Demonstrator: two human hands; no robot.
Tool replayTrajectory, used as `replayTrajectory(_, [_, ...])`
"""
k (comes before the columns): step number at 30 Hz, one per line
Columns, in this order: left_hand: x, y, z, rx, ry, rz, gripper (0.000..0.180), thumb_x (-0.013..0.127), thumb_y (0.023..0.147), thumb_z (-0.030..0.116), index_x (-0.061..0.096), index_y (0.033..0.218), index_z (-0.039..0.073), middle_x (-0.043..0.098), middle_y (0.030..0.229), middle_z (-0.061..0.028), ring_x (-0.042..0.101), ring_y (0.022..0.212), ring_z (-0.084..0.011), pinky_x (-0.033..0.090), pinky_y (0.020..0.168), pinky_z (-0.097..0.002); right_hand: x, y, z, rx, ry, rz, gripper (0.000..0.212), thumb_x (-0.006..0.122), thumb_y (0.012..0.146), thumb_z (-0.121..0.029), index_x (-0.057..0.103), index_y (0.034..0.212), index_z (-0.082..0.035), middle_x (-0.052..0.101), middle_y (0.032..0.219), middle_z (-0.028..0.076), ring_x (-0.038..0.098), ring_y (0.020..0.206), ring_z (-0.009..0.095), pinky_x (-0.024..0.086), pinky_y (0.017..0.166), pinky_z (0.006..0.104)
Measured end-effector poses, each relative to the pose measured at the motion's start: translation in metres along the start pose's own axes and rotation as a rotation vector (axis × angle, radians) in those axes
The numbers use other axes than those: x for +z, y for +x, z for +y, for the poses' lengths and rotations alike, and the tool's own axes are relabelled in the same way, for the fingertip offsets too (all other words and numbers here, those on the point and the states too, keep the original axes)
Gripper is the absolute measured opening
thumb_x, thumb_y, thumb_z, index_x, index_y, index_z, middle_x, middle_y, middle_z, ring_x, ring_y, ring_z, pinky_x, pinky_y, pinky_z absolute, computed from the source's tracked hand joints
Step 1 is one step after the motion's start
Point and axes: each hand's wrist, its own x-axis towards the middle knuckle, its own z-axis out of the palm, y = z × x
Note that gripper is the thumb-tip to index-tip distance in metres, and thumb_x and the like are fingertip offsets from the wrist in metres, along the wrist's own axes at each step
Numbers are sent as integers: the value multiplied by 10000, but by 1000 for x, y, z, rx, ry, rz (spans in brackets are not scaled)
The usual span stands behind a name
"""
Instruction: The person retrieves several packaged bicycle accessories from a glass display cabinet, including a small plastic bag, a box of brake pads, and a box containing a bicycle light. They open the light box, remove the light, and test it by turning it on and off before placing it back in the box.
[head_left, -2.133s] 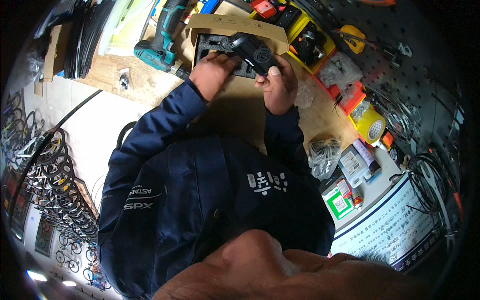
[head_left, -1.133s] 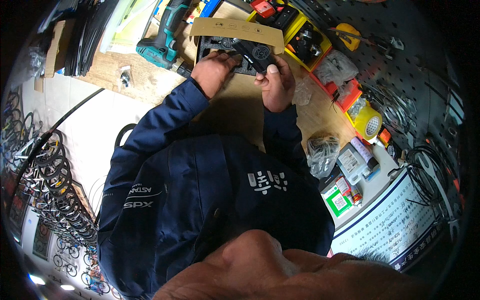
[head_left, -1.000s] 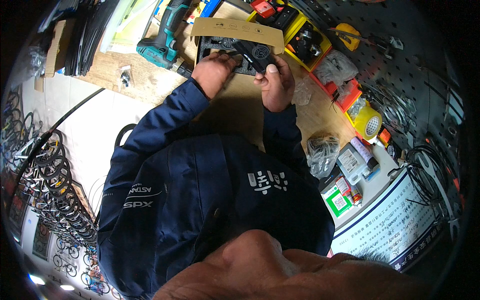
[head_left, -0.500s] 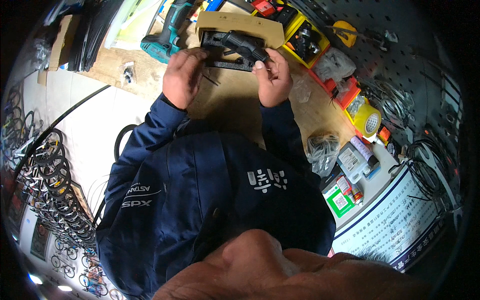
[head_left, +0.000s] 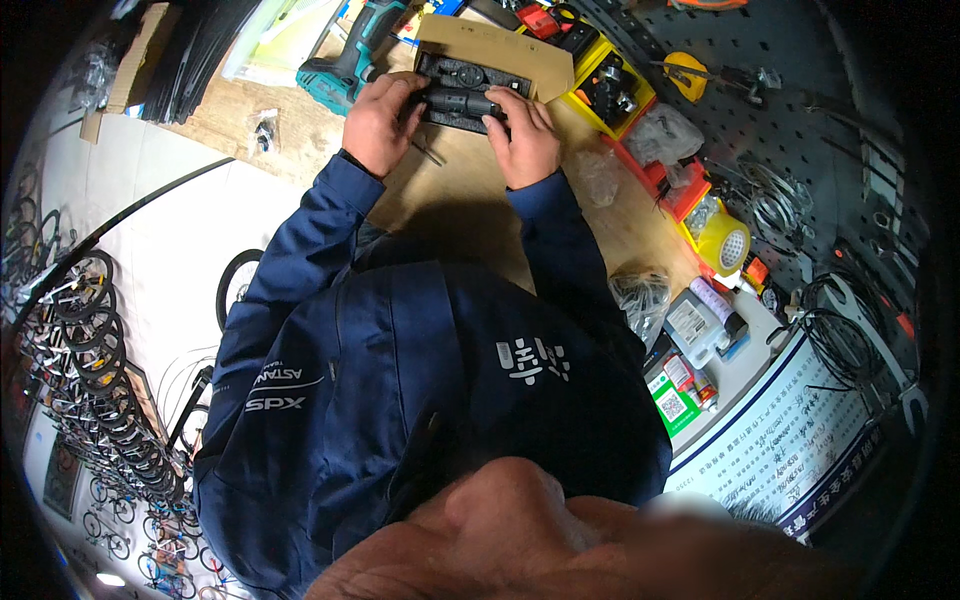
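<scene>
A cardboard box (head_left: 495,52) lies with its lid folded back on the bench, and black foam lines its inside. A black cylindrical tool (head_left: 458,103) lies level along the near side of the foam. The fingers of my right hand (head_left: 526,138) are closed on the tool's right end. My left hand (head_left: 380,126) is curled at the box's left end, close to the tool's other end; its exact contact is partly hidden. A round dark part (head_left: 468,76) sits in the foam behind the tool. Thin dark rods (head_left: 430,150) lie just in front of the box.
A teal power tool (head_left: 345,75) lies left of the box. Yellow and red bins (head_left: 640,150) line the right edge, with yellow tape (head_left: 724,243) and a plastic bag (head_left: 642,300) nearer me. A small bagged part (head_left: 263,133) lies at the left.
The black tool, tilted up in my right hand before, now lies level in the foam. My right hand has moved left and lower over the box; the left stays at the box's left end.
</scene>
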Motion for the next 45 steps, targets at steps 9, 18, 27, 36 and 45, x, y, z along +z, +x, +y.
replayTrajectory(9, [2, 0, -2, 26, 81, -24, 382, 738, 849, 10, 713, 1220, 99, 675, 1201, -121, 643, 1066, -377, 551, 918, -428, 7, 0, -1, 52, -25, -4, 332, 784, 896, -119, 699, 1215, -84, 735, 1247, 96, 673, 1120, 341, 542, 967, 408])
replayTrajectory(18, [6, 3, 0, 2, 132, -26, 295, 783, 860, 93, 761, 1153, 112, 669, 1153, -108, 641, 1042, -352, 547, 893, -426, 7, 7, 2, 62, -108, -18, 281, 807, 865, -134, 754, 1134, -71, 716, 1181, 115, 674, 1076, 348, 549, 943, 409])
replayTrajectory(27, [9, 4, 0, 19, 134, 8, 256, 782, 866, 86, 768, 1121, 108, 677, 1121, -109, 642, 1026, -352, 551, 878, -425, 12, 10, 2, 139, -187, -61, 272, 802, 876, -132, 761, 1136, -64, 699, 1029, 156, 700, 953, 365, 571, 826, 428])
replayTrajectory(36, [-15, 1, -8, -154, -167, 131, 241, 781, 940, 64, 701, 1163, 22, 759, 1118, -122, 760, 970, -204, 594, 880, -307, -46, 0, 14, 278, 174, 76, 187, 783, 927, -64, 750, 1100, -1, 794, 1004, 110, 764, 898, 159, 591, 808, 286])
replayTrajectory(45, [-10, 17, -2, -133, -276, 148, 342, 782, 957, 129, 669, 1262, 26, 785, 1064, -147, 776, 992, -215, 605, 815, -319, -52, 16, 24, 277, 346, 109, 469, 879, 858, -148, 614, 1221, -15, 786, 1030, 133, 776, 930, 247, 623, 811, 345])
